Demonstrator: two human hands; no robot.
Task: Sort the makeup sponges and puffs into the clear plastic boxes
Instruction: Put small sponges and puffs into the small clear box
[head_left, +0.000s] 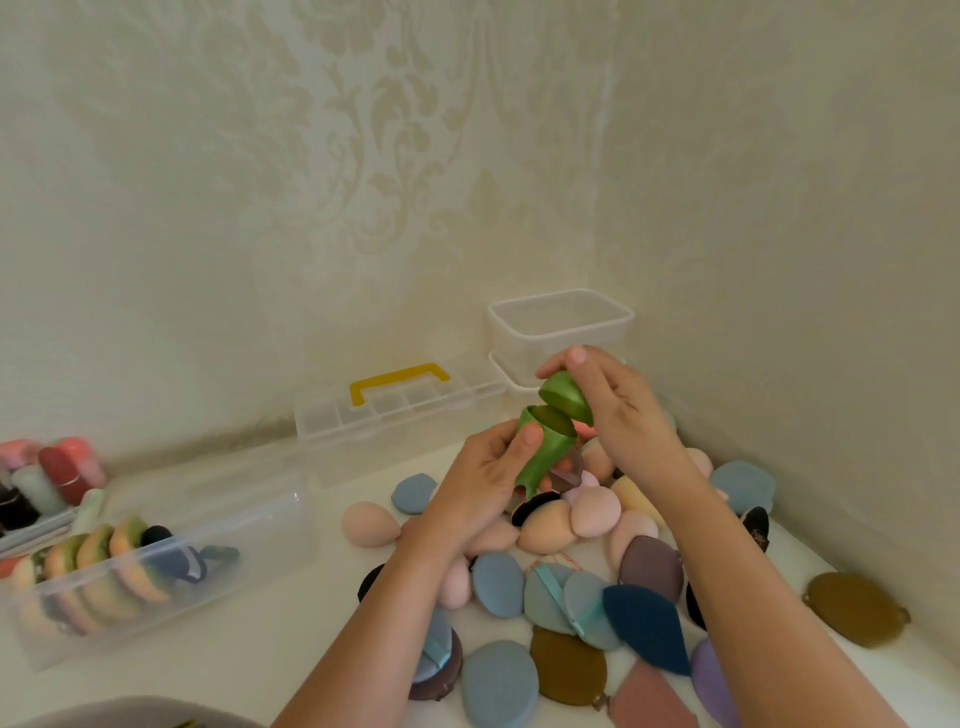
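Surface: white tabletop (249, 660), seen from the head camera, running back into a corner.
Room: cream damask-patterned wallpaper (363, 156) covers both walls, which meet right of centre behind the table.
Left hand (483, 478): fingers and thumb are curled round the glossy green plastic lower shell (545, 449) of an egg-shaped case, held above the pile.
Right hand (618, 410): fingertips pinch the glossy green domed cap (566, 397), tilted just above the lower shell with a gap between them.
Loose pile (571, 525): peach teardrop sponges and flat blue, mauve, navy and olive puffs lie scattered on the table under and in front of both hands, towards the right wall.
Long clear plastic box (218, 525): at the left, open, with a row of multicoloured puffs standing on edge inside.
Clear plastic case with a yellow handle (400, 379): against the back wall, behind the pile.
Stacked clear plastic tubs (561, 317): in the corner, just behind the right hand.
Left edge: red, pink and pale green items (57, 467), too blurred to name.
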